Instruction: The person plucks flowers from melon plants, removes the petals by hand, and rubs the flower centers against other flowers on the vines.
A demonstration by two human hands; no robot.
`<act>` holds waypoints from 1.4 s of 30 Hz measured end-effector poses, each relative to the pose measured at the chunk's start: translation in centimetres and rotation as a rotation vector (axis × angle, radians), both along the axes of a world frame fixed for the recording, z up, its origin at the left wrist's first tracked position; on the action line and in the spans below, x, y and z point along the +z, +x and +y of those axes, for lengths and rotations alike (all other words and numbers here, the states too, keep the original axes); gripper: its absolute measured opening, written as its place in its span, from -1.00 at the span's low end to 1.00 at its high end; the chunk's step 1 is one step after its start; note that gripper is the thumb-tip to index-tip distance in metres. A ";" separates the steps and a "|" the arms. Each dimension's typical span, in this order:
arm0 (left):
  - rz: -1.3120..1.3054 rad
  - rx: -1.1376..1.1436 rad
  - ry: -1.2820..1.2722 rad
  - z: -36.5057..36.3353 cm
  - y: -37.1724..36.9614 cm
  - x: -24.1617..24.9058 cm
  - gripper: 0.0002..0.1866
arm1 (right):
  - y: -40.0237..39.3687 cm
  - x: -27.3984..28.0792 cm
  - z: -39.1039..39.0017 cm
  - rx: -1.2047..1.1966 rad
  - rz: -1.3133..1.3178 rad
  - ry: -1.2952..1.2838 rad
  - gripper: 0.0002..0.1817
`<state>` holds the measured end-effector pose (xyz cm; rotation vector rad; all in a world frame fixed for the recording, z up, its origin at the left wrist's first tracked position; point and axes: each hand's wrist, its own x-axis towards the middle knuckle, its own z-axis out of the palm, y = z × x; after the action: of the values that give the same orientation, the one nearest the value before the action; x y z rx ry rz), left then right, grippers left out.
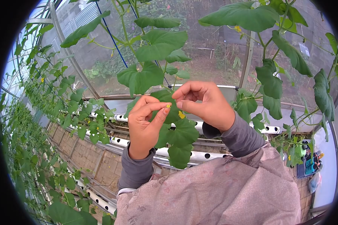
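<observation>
My left hand (147, 122) is raised at the centre, thumb and index finger pinched on a small yellow flower (168, 106). Just to its right is my right hand (203, 103), its thumb and index fingertips pressed together close to the flower; whatever lies between those fingertips is too small to make out. The two hands do not touch. Behind and below them hang broad green leaves (183, 132) of a climbing plant. A yellow petal or blossom (181, 114) shows against a leaf, beneath the right hand's fingertips.
White pipes with round holes (204, 156) run across below the plants. Blue strings (112, 37) hang at the upper left. More vines (69, 108) crowd the left side, and large leaves (272, 80) hang at the right. A blue crate (308, 167) stands at the lower right.
</observation>
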<state>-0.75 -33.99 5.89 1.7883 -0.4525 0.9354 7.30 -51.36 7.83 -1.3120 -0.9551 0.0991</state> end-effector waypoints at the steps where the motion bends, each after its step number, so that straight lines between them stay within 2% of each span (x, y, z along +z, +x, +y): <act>1: -0.021 0.030 0.008 0.0 0.0 -0.1 -0.88 | -0.3 0.0 0.0 -0.018 -0.048 0.001 -0.87; 3: -0.043 0.033 0.013 -0.4 0.1 -0.2 -0.87 | -0.9 -0.2 -0.1 -0.065 -0.097 -0.001 -0.87; 5: -0.071 0.140 0.065 -0.8 -0.1 -0.1 -0.86 | -1.1 -0.5 -0.1 -0.075 -0.134 0.029 -0.88; 6: -0.075 0.101 0.066 -1.1 -0.1 0.0 -0.86 | -1.2 -0.5 -0.3 -0.083 -0.111 -0.016 -0.89; 8: -0.164 0.222 0.158 -1.7 0.0 -0.1 -0.84 | -1.1 -0.8 -0.4 -0.102 -0.109 0.024 -0.89; 10: -0.175 0.209 0.180 -2.1 0.3 -0.2 -0.82 | -1.0 -1.0 -0.7 -0.138 -0.111 0.034 -0.89; 13: -0.266 0.311 0.328 -2.9 0.5 -0.2 -0.84 | -1.0 -1.3 -1.3 -0.158 -0.108 0.038 -0.89; 17: -0.308 0.290 0.352 -3.6 1.3 -0.3 -0.84 | -0.9 -1.5 -2.1 -0.154 -0.040 0.039 -0.88; 19: -0.234 0.268 0.239 -4.3 1.4 -0.4 -0.83 | -0.8 -1.6 -2.5 -0.152 -0.018 0.042 -0.88; 24: -0.213 0.240 0.216 -5.2 1.8 -0.4 -0.83 | -1.1 -1.5 -3.7 -0.130 0.054 0.052 -0.87; 32: -0.210 0.175 0.223 -6.5 2.8 -0.5 -0.89 | -0.9 -1.7 -4.8 -0.216 -0.009 0.046 -0.89; 34: -0.180 0.178 0.215 -6.8 3.1 -0.6 -0.90 | -0.7 -1.8 -5.0 -0.224 0.046 0.034 -0.90; 39: -0.162 0.173 0.225 -8.2 4.0 -0.7 -0.90 | 0.5 -2.9 -5.6 -0.283 -0.050 0.155 -0.87; 42: -0.155 0.150 0.217 -9.4 4.8 -0.8 -0.91 | 0.5 -2.7 -7.1 -0.288 0.027 0.087 -0.92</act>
<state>4.03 -43.40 5.12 1.9740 -0.5402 1.1723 7.83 -58.49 5.10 -1.3507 -0.7316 -0.1444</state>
